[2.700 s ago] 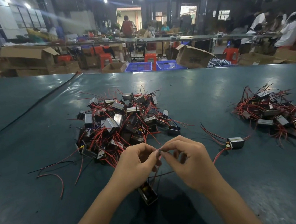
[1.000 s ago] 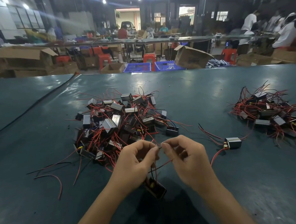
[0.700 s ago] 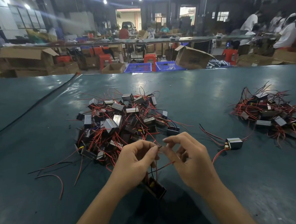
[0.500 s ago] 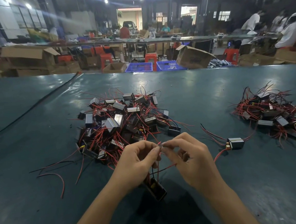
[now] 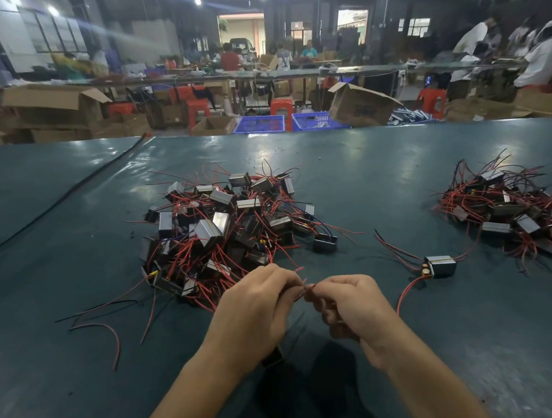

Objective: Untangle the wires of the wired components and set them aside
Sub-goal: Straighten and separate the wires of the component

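A tangled heap of small box-shaped components with red and black wires (image 5: 225,227) lies at the table's middle. My left hand (image 5: 255,316) and my right hand (image 5: 349,306) meet just in front of it, each pinching thin red wires (image 5: 305,287) between thumb and fingertips. The component (image 5: 273,357) on those wires hangs under my left hand, mostly hidden by it. A second heap of wired components (image 5: 510,211) lies at the right. One single component (image 5: 440,265) lies between the heaps with its wires spread out.
The work surface is a dark green table (image 5: 81,382). Loose red and black wires (image 5: 110,328) trail left of the big heap. Beyond the far edge stand cardboard boxes (image 5: 359,104), blue crates (image 5: 259,123), red stools and people at other tables.
My hands have stayed together on the same wires, working them slightly. The hanging component has swung back under my left hand and is now mostly hidden.
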Motion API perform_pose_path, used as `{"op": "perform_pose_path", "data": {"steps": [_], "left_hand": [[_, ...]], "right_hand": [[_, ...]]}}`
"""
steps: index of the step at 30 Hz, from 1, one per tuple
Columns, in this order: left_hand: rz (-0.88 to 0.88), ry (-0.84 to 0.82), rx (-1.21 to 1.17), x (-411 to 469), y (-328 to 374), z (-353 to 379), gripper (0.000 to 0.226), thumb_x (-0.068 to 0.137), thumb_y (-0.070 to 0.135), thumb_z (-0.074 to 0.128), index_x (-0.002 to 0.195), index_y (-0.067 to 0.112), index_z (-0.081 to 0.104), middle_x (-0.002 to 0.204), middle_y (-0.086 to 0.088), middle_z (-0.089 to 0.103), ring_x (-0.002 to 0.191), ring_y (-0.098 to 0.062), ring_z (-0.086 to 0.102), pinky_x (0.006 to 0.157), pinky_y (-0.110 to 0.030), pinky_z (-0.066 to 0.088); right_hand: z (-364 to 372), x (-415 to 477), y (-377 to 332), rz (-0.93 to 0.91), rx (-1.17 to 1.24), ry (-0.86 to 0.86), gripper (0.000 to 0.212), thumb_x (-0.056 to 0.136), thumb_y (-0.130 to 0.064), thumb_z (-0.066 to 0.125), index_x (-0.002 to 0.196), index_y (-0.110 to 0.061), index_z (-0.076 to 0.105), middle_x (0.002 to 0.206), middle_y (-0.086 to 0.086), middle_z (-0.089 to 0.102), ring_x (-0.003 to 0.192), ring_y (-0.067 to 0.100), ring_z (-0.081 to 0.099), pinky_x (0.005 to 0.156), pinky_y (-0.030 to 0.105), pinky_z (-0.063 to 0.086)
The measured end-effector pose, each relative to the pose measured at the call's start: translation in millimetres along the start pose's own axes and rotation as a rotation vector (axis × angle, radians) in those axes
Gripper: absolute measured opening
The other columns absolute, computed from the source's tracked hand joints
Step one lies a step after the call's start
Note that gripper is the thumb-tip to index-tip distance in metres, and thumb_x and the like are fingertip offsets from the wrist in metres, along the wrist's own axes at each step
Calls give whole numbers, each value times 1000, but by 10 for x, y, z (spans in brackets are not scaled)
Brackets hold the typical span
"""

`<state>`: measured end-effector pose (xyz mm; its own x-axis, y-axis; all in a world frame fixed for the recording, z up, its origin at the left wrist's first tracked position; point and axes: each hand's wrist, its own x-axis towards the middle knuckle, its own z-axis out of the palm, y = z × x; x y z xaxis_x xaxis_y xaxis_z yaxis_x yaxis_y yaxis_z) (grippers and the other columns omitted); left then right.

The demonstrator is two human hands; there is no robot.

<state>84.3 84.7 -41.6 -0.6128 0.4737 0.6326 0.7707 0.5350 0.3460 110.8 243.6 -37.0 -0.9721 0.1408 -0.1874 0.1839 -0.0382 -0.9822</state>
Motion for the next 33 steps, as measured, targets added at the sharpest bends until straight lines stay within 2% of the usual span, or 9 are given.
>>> {"op": "perform_pose_path", "data": {"steps": [3,5,7,10,14,18,23,29,33], "left_hand": [[18,9,30,14,-5,-12,17,94,25,55,90,13,67,84,7,64,77,-9,59,65,-25,49],[-67,53,-125,35,-42,-32,4,91,15,64,89,14,68,81,11,65,74,-3,60,65,-16,46],[-198,53,-292,46,-78,-46,6,89,12,68,88,17,69,75,13,66,73,-4,63,65,-12,46],[-366,-40,-478,62,-95,-67,6,91,17,67,88,21,70,79,6,71,77,-10,68,72,-27,56],[-453,-107,-602,88,-83,-99,8,91,15,65,86,19,69,70,11,69,68,-1,65,64,-15,50],[-518,-173,-756,93,-76,-131,10,93,11,62,87,9,69,65,8,65,61,-4,59,58,-14,45],[-478,-228,-784,92,-73,-166,10,92,9,62,86,10,69,66,8,66,62,-2,60,59,-13,46],[-288,-181,-489,40,-67,-98,6,90,18,68,85,21,69,69,18,66,59,5,57,57,-7,40],[-149,-126,-323,24,-76,-59,9,88,15,69,87,24,68,75,18,65,75,1,62,64,-7,43]], "right_hand": [[20,-8,-6,37,80,-32,23,88,-12,65,65,-14,68,52,-5,52,40,7,39,40,17,28],[37,-2,15,-195,-23,-17,21,88,-16,69,67,-15,70,52,-7,56,44,8,44,41,18,34],[2,20,55,-543,-296,56,13,86,-17,73,73,-19,72,60,-10,62,49,5,50,47,16,38],[-83,52,75,-848,-483,52,1,85,-19,74,86,-20,75,79,-11,64,59,11,58,52,15,42],[-134,74,92,-966,-543,44,11,86,-18,72,95,-14,76,87,-12,62,63,10,58,56,17,44],[-137,62,73,-1028,-561,50,10,86,-20,74,93,-14,76,86,-11,62,68,5,58,58,18,45],[-113,-8,-14,-893,-436,-31,6,82,-22,77,82,-16,76,78,-10,64,59,10,58,51,16,41],[-67,-50,-52,-459,-340,-3,13,80,-17,77,69,-17,72,56,-1,62,51,11,53,48,22,41],[-32,-48,-81,-98,-150,-13,17,86,-11,69,69,-8,69,55,-1,59,43,6,51,40,18,37]]}}
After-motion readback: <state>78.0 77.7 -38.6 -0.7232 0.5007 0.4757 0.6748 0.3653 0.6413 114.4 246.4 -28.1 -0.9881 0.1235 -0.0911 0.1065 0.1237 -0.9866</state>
